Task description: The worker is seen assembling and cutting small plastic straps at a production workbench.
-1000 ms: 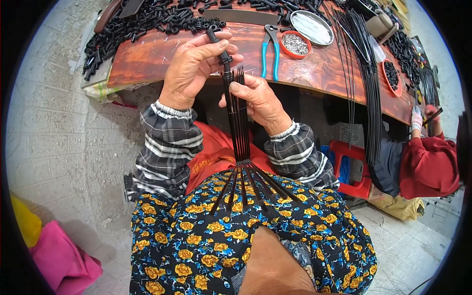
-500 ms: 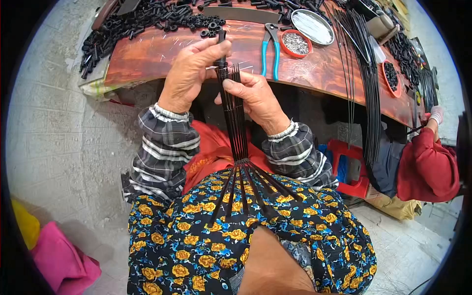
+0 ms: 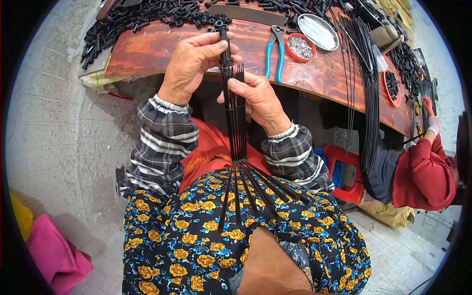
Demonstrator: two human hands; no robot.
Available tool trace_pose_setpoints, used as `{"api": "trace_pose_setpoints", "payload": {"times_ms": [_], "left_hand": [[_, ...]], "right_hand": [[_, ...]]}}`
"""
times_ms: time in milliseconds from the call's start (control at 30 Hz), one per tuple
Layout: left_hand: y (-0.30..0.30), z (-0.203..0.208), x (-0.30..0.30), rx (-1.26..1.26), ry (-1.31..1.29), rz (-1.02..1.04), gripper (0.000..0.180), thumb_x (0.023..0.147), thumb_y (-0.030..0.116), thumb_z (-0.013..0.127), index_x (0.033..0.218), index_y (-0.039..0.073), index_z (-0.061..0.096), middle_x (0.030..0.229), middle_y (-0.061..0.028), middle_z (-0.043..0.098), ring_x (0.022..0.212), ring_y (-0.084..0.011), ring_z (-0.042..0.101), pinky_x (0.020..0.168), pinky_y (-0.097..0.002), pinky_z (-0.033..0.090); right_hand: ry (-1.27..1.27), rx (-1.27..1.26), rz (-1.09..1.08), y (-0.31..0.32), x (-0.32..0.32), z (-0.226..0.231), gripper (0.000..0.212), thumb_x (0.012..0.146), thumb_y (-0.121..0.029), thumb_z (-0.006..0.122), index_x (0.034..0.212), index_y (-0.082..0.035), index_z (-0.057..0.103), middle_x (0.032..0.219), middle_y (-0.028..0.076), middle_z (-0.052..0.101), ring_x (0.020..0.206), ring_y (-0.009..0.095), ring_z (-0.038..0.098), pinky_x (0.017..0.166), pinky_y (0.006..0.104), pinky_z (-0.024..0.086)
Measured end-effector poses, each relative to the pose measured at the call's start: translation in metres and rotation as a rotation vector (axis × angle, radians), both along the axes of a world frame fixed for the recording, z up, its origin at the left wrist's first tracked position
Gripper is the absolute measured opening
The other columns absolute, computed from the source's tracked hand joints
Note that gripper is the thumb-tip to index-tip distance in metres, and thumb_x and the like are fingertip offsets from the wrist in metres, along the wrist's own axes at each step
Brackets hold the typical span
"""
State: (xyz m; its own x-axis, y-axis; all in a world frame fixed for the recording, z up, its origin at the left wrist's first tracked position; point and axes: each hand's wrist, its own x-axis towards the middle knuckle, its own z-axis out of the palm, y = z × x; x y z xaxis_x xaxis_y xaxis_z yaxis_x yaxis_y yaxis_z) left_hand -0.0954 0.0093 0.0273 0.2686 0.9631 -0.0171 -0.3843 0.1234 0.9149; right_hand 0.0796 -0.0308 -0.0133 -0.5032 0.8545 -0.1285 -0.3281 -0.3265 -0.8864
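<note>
A: How do the ribs (image 3: 237,118) lie?

B: Nearest the wearer, they fan between six and four o'clock over the blouse (image 3: 196,241); beyond the fan, the bundle's long axis runs six to twelve.

A: Which hand is nearer?

B: The right hand (image 3: 255,96), closed, its thumb across the ribs just below their tips. The left hand (image 3: 189,64), at its ten o'clock, curls around the black tube (image 3: 224,46).

A: The tube's axis?

B: Also six to twelve, above the ribs' left edge; whether joined, one cannot tell. Farther, at one o'clock: pliers (image 3: 277,35) on the bench (image 3: 147,54).
</note>
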Motion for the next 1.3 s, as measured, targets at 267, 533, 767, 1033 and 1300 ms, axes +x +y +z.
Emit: {"api": "trace_pose_setpoints", "payload": {"times_ms": [267,533,767,1033,1300], "left_hand": [[0.001,-0.014,-0.004,-0.012,-0.129,-0.078,0.026,0.093,0.011,0.055,0.114,-0.004,0.057,0.101,-0.0159,0.066,0.094,-0.0284,0.066,0.084,-0.0406,0.055],[0.004,-0.027,-0.002,0.108,-0.298,-0.210,0.042,0.096,0.017,0.053,0.131,-0.004,0.046,0.108,-0.0173,0.064,0.105,-0.0291,0.063,0.090,-0.0415,0.053],[0.005,-0.021,-0.008,0.138,-0.045,-0.205,0.041,0.096,0.016,0.053,0.131,-0.003,0.047,0.105,-0.0150,0.065,0.102,-0.0277,0.064,0.089,-0.0386,0.052],[-0.005,-0.010,-0.001,0.152,-0.146,-0.184,0.059,0.090,0.011,0.059,0.144,0.012,0.036,0.102,-0.0126,0.066,0.097,-0.0215,0.065,0.087,-0.0340,0.052],[-0.008,-0.015,-0.011,0.275,0.161,-0.194,0.056,0.079,-0.004,0.060,0.134,0.001,0.048,0.114,-0.0150,0.062,0.107,-0.0251,0.061,0.094,-0.0358,0.049]], "right_hand": [[0.013,0.016,0.001,0.001,-0.002,0.003,0.023,0.092,-0.027,0.061,0.096,-0.005,0.063,0.078,0.007,0.070,0.045,0.001,0.047,0.037,0.0150,0.027],[-0.003,0.048,-0.034,-0.002,-0.001,0.006,0.022,0.092,-0.026,0.062,0.093,-0.004,0.063,0.077,0.008,0.070,0.045,0.001,0.046,0.038,0.0151,0.027],[0.003,0.013,-0.045,-0.001,0.001,0.002,0.024,0.091,-0.027,0.063,0.096,-0.004,0.063,0.077,0.008,0.070,0.045,0.000,0.046,0.037,0.0144,0.026],[0.039,-0.014,-0.056,0.002,0.001,0.000,0.024,0.091,-0.027,0.064,0.100,-0.004,0.062,0.077,0.009,0.070,0.044,0.000,0.047,0.037,0.0147,0.027],[0.105,-0.044,-0.023,0.003,0.000,-0.004,0.023,0.092,-0.026,0.063,0.101,-0.005,0.061,0.077,0.009,0.069,0.044,0.001,0.048,0.037,0.0150,0.026]]}}
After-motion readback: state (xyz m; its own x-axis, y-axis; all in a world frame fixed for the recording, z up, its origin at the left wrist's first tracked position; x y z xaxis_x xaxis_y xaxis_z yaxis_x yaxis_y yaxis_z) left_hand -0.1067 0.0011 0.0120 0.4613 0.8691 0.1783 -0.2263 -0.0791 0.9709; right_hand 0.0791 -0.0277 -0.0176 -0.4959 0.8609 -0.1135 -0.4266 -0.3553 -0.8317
